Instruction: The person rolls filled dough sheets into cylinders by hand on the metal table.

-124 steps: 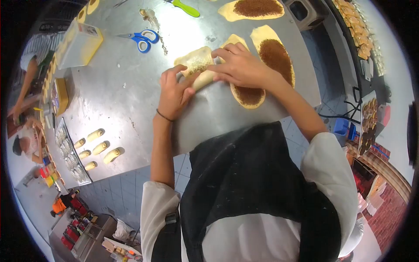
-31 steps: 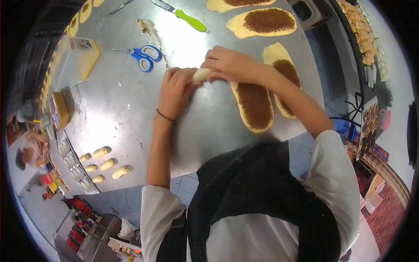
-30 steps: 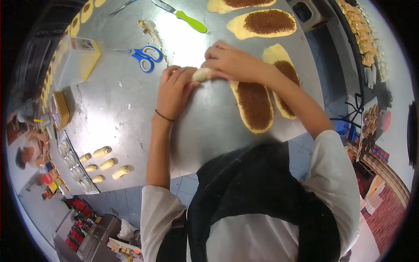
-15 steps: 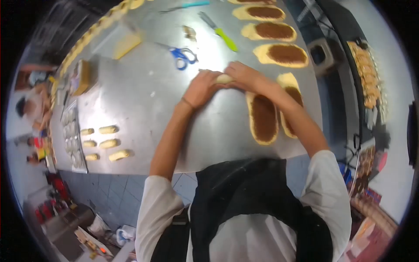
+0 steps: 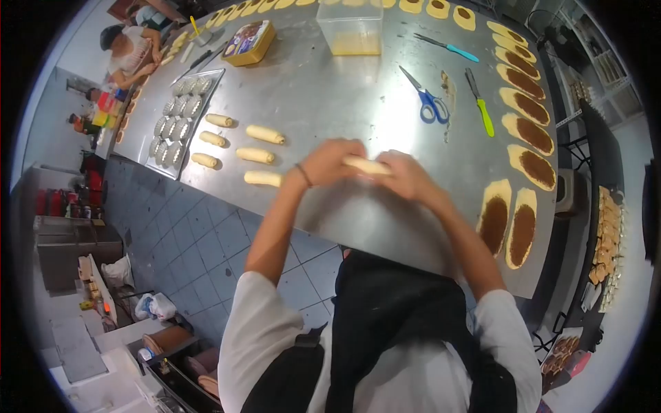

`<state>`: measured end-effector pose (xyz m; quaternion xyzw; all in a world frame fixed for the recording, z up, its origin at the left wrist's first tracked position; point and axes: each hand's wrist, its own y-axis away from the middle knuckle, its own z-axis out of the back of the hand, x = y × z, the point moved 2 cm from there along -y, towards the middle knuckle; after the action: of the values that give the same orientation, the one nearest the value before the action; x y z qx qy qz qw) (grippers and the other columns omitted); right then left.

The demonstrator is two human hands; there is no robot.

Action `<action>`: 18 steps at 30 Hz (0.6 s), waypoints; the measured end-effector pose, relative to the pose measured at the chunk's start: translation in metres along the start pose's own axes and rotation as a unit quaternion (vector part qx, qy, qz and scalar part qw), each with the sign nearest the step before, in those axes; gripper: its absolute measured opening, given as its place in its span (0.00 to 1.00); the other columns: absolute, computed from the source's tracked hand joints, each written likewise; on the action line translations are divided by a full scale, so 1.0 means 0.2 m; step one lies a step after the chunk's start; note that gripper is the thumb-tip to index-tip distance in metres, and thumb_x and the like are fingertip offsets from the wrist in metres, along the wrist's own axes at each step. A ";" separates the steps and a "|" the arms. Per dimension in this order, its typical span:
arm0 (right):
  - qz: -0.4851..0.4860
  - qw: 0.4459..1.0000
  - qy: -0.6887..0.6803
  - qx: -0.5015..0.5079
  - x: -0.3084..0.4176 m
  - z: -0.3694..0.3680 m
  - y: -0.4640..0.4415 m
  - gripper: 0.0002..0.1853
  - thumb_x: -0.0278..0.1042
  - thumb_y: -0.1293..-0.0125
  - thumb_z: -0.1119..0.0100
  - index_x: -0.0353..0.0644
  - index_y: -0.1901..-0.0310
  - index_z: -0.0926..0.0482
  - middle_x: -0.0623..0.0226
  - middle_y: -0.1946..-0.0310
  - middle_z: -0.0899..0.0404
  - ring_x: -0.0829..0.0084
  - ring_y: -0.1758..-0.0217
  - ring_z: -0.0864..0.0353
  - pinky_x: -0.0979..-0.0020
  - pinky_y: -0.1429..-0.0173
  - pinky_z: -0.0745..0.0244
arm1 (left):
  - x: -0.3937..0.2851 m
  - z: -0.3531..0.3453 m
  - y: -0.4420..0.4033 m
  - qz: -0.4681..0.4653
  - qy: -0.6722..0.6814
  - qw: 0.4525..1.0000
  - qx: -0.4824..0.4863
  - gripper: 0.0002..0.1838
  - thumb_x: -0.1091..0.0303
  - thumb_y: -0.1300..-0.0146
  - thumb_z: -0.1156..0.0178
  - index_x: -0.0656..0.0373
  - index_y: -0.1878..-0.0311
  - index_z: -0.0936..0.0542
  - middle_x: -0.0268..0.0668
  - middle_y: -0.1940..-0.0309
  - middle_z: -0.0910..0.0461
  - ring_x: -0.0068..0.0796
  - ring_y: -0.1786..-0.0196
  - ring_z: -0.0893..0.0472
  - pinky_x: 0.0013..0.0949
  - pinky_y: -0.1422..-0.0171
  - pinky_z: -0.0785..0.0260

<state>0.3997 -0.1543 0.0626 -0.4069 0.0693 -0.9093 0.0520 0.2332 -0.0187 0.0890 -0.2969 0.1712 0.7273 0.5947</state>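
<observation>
A pale dough roll (image 5: 367,165) lies crosswise between my two hands, over the front part of the steel table. My left hand (image 5: 335,161) has its fingers closed round the roll's left end, and my right hand (image 5: 407,176) grips the right end. Fingers cover both ends; whether the roll touches the table I cannot tell. Left of my hands, several finished dough rolls (image 5: 256,155) lie in two columns. To the right are flat dough ovals with brown filling (image 5: 494,224), two near the front edge and more along the right side.
Beyond my hands lie blue scissors (image 5: 432,107), a green-handled spatula (image 5: 482,110) and a blue-handled knife (image 5: 454,49). A clear tub (image 5: 352,49) and a yellow box (image 5: 249,45) stand farther back. Fluted molds (image 5: 165,129) fill a tray at left. A co-worker (image 5: 131,55) is at the far-left edge.
The view has swung leftward. My hands, with the dough roll between them, have moved away from the scissors, toward the finished rolls and the table's front edge.
</observation>
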 end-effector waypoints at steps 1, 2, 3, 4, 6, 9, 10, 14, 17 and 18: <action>0.043 0.998 0.022 -0.048 0.04 -0.10 -0.07 0.19 0.46 0.37 0.33 0.37 0.57 0.19 0.54 0.66 0.22 0.55 0.60 0.22 0.59 0.54 0.29 | 0.07 0.06 0.09 0.018 -0.015 0.999 -0.021 0.18 0.65 0.46 0.26 0.55 0.53 0.20 0.39 0.61 0.17 0.44 0.56 0.19 0.39 0.49 0.27; 0.047 0.996 0.046 -0.053 0.08 -0.20 -0.14 0.18 0.45 0.38 0.32 0.38 0.55 0.20 0.56 0.62 0.22 0.55 0.56 0.24 0.58 0.52 0.29 | 0.13 0.11 0.17 0.034 -0.031 0.998 -0.043 0.19 0.67 0.48 0.26 0.55 0.53 0.20 0.37 0.61 0.17 0.45 0.53 0.20 0.39 0.46 0.28; 0.048 0.994 0.071 -0.061 0.11 -0.28 -0.20 0.18 0.43 0.39 0.32 0.40 0.53 0.20 0.58 0.58 0.23 0.55 0.53 0.25 0.58 0.49 0.30 | 0.18 0.14 0.23 0.029 -0.027 0.999 -0.037 0.19 0.67 0.48 0.26 0.55 0.53 0.20 0.37 0.61 0.17 0.45 0.53 0.20 0.39 0.46 0.28; 0.037 0.994 0.073 -0.067 0.11 -0.37 -0.24 0.18 0.43 0.39 0.32 0.40 0.53 0.20 0.58 0.58 0.23 0.55 0.53 0.25 0.58 0.49 0.30 | 0.24 0.16 0.29 0.055 -0.049 0.997 -0.037 0.20 0.68 0.49 0.25 0.55 0.52 0.20 0.37 0.59 0.17 0.45 0.51 0.21 0.40 0.44 0.29; 0.041 0.990 0.102 -0.085 0.10 -0.52 -0.27 0.22 0.42 0.42 0.29 0.43 0.47 0.21 0.60 0.50 0.25 0.55 0.46 0.27 0.54 0.44 0.32 | 0.31 0.14 0.36 0.068 -0.063 0.996 -0.021 0.22 0.69 0.50 0.25 0.56 0.51 0.21 0.37 0.57 0.18 0.46 0.49 0.22 0.40 0.42 0.30; 0.041 0.980 0.144 -0.128 0.09 -0.57 -0.20 0.28 0.44 0.40 0.31 0.49 0.38 0.23 0.60 0.43 0.26 0.55 0.39 0.31 0.52 0.37 0.36 | 0.39 0.11 0.46 0.072 -0.016 0.997 -0.021 0.28 0.67 0.49 0.25 0.56 0.44 0.22 0.40 0.48 0.20 0.45 0.43 0.23 0.40 0.36 0.32; 0.024 0.979 0.150 -0.133 0.11 -0.55 -0.18 0.28 0.44 0.40 0.31 0.49 0.38 0.23 0.60 0.43 0.26 0.55 0.39 0.31 0.52 0.37 0.36 | 0.39 0.14 0.49 0.035 -0.023 0.996 -0.077 0.29 0.67 0.46 0.26 0.57 0.40 0.24 0.41 0.43 0.22 0.42 0.41 0.23 0.39 0.35 0.33; -0.038 0.969 0.204 -0.137 0.20 -0.34 -0.15 0.32 0.45 0.38 0.32 0.52 0.32 0.27 0.58 0.38 0.27 0.54 0.34 0.33 0.51 0.32 0.39 | 0.44 0.22 0.72 0.087 0.118 0.963 -0.225 0.27 0.67 0.34 0.36 0.58 0.32 0.28 0.40 0.37 0.24 0.35 0.37 0.25 0.36 0.31 0.35; 0.061 0.962 0.207 -0.165 0.40 -0.20 -0.29 0.30 0.47 0.38 0.34 0.53 0.34 0.24 0.59 0.42 0.23 0.51 0.36 0.29 0.51 0.33 0.37 | 0.46 0.28 0.81 0.123 0.163 0.949 -0.241 0.22 0.68 0.27 0.45 0.62 0.32 0.30 0.42 0.37 0.25 0.36 0.34 0.27 0.39 0.30 0.35; 0.256 0.918 0.255 -0.164 0.51 -0.19 -0.40 0.19 0.48 0.40 0.34 0.51 0.49 0.16 0.63 0.52 0.18 0.55 0.43 0.24 0.54 0.42 0.31 | 0.43 0.30 0.82 0.123 0.153 0.950 -0.244 0.23 0.66 0.26 0.46 0.63 0.32 0.31 0.42 0.40 0.25 0.35 0.36 0.27 0.39 0.28 0.37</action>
<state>0.2996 -0.0874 0.1258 -0.1328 0.3303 -0.9136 0.1963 0.0505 0.0455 0.0631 -0.5171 0.1127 0.7605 0.3764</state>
